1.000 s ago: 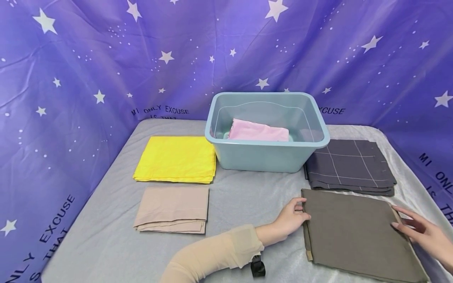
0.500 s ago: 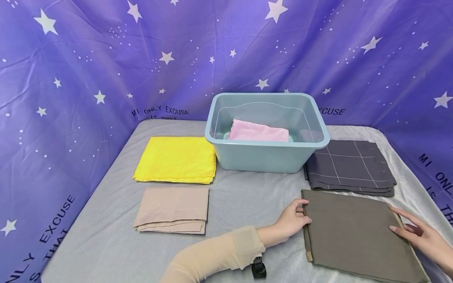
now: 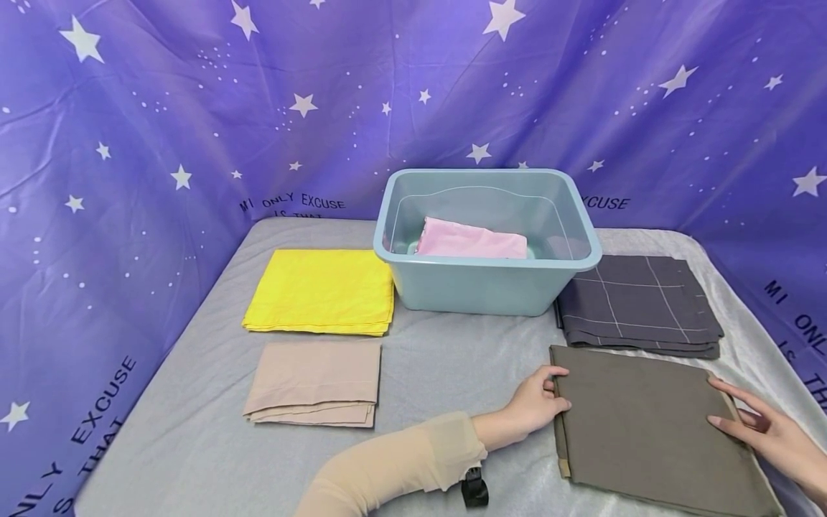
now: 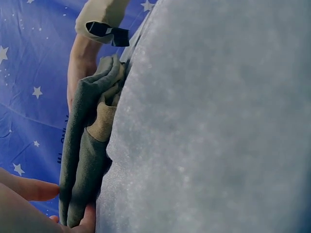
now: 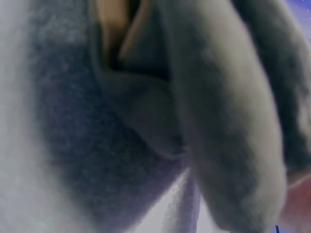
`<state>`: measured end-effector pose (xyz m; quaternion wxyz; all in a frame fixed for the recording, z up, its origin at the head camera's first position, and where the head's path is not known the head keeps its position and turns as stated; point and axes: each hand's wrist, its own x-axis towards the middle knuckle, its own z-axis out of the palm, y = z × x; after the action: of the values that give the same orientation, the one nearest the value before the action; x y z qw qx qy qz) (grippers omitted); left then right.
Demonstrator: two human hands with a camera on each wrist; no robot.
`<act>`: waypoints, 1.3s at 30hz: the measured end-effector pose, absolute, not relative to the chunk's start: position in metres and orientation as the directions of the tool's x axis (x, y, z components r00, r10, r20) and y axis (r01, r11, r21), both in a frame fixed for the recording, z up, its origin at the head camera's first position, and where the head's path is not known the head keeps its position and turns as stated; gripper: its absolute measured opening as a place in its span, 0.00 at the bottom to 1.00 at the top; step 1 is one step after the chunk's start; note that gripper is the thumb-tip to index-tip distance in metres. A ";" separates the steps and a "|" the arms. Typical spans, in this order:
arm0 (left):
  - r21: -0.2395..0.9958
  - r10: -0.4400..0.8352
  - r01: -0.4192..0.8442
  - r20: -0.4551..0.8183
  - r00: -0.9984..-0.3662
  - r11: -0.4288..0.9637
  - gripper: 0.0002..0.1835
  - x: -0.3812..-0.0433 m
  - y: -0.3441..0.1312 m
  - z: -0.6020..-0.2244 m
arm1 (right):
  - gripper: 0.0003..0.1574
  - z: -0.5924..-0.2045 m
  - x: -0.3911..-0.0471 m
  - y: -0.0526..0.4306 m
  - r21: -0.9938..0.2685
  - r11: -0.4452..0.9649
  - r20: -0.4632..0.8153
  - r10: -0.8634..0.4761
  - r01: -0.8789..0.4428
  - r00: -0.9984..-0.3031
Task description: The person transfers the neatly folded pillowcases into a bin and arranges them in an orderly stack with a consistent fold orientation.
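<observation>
A folded olive-brown cloth lies flat at the front right, with a tan strip on its left edge. My left hand grips that left edge; in the left wrist view its fingers lie on both faces of the folded layers. At the opposite edge, my right hand holds the cloth with thumb and index finger on top and the other fingers curled at the side. Blurred, thick folds fill much of the right wrist view, where a bit of the hand shows at lower right.
A blue-grey tub stands at the back, with a folded pink cloth inside. Folded yellow and beige cloths lie left. A dark checked cloth lies right of the tub, just behind the olive-brown one.
Both hands have shifted slightly inward over the olive-brown cloth, the left to the right and the right to the left. The cloth and the other things stay in place.
</observation>
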<state>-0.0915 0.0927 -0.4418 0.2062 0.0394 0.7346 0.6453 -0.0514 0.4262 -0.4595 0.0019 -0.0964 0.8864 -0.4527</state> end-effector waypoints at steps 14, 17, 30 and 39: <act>0.956 0.316 -0.228 -0.277 -0.908 0.182 0.23 -0.092 0.096 -0.443 | 0.44 -0.461 -0.052 0.427 -0.853 0.508 0.030 -0.184 -0.121 -0.982; 0.959 0.315 -0.227 -0.271 -0.909 0.171 0.23 -0.092 0.096 -0.444 | 0.44 -0.459 -0.052 0.427 -0.853 0.516 -0.013 -0.159 -0.072 -0.987; 0.952 0.281 -0.299 -0.307 -0.909 0.070 0.24 -0.093 0.100 -0.448 | 0.43 -0.451 -0.052 0.425 -0.822 0.569 -0.055 -0.093 -0.008 -0.994; 0.948 0.261 -0.314 -0.316 -0.912 0.053 0.23 -0.091 0.097 -0.443 | 0.45 -0.437 -0.051 0.416 -0.823 0.567 -0.098 -0.084 0.033 -0.992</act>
<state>-0.0908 0.0966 -0.4430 0.2089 -0.0188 0.6950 0.6877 -0.0513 0.4158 -0.4375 0.0633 -0.0144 0.8828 -0.4652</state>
